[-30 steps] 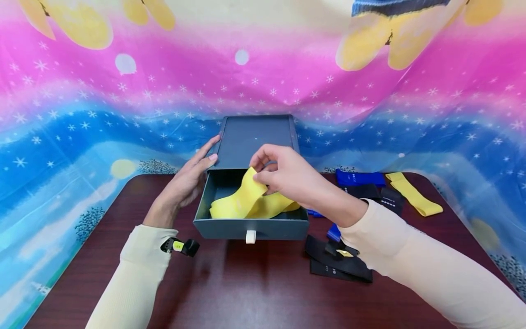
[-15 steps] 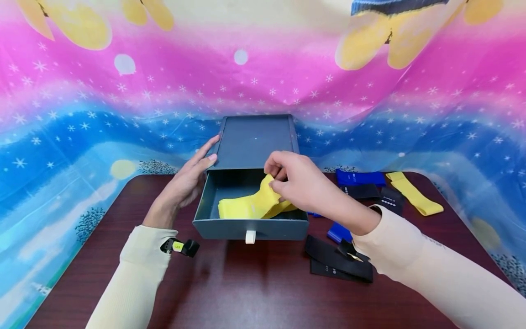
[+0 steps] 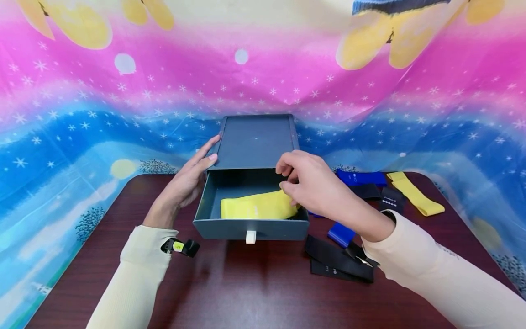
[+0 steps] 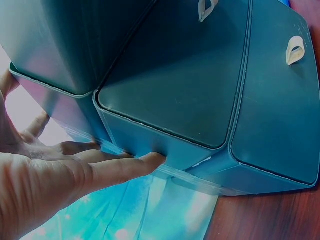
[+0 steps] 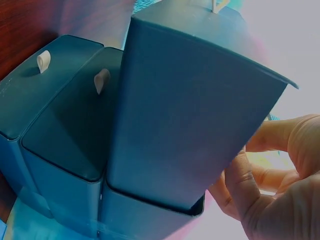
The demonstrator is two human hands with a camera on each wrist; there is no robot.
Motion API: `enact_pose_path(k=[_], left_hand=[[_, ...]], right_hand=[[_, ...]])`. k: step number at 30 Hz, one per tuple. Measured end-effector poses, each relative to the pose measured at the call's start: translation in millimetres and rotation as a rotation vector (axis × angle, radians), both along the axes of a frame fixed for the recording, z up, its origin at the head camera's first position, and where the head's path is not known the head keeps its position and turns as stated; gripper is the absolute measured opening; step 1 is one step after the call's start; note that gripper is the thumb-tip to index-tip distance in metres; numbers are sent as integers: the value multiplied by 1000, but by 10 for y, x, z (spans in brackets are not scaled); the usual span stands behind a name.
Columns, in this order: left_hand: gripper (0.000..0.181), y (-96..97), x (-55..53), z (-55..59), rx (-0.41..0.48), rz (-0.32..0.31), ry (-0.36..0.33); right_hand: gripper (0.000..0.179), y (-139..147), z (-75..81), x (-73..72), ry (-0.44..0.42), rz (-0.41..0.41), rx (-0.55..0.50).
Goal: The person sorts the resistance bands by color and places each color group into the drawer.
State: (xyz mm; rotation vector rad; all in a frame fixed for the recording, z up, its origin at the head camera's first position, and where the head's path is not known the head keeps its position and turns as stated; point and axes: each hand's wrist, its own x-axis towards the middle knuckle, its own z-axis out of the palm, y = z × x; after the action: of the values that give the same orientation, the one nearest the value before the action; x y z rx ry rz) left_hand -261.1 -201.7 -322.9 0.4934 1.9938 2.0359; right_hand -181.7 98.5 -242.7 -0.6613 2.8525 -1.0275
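My left hand (image 3: 182, 180) rests with extended fingers against the left side of the grey drawer unit (image 3: 256, 141). In the left wrist view its fingers lie along the unit's side, beside the closed lower drawers (image 4: 170, 85). The top drawer (image 3: 223, 230) is pulled out, showing a white pull tab. Inside it a yellow resistance band (image 3: 250, 208) lies fairly flat along the front. My right hand (image 3: 314, 185) hovers over the drawer's right end with loosely bent fingers, thumb and index apart. It covers the band's right end, so contact there is hard to tell.
Right of the unit lie a blue band (image 3: 365, 177), black bands (image 3: 341, 260) and another yellow band (image 3: 417, 194). A smaller blue piece (image 3: 341, 234) is partly under the right wrist. A patterned cloth (image 3: 263, 68) hangs behind the dark wood table (image 3: 246, 292).
My right hand has moved right and slightly down, and the raised part of the yellow band has dropped from its fingers into the drawer. The left hand has stayed put.
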Motion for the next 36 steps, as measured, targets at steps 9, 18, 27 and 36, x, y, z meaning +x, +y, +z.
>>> enact_pose_path(k=[9, 18, 27, 36], left_hand=[[59, -4, -1, -2, 9, 0, -9], [59, -11, 14, -24, -4, 5, -5], [59, -11, 15, -8, -11, 5, -10], [58, -6, 6, 5, 1, 2, -14]], right_hand=[[19, 169, 59, 45, -27, -46, -80], [22, 380, 60, 61, -27, -120, -90], [24, 808, -41, -5, 34, -230, -20], [29, 1421, -303, -150, 31, -351, -18]])
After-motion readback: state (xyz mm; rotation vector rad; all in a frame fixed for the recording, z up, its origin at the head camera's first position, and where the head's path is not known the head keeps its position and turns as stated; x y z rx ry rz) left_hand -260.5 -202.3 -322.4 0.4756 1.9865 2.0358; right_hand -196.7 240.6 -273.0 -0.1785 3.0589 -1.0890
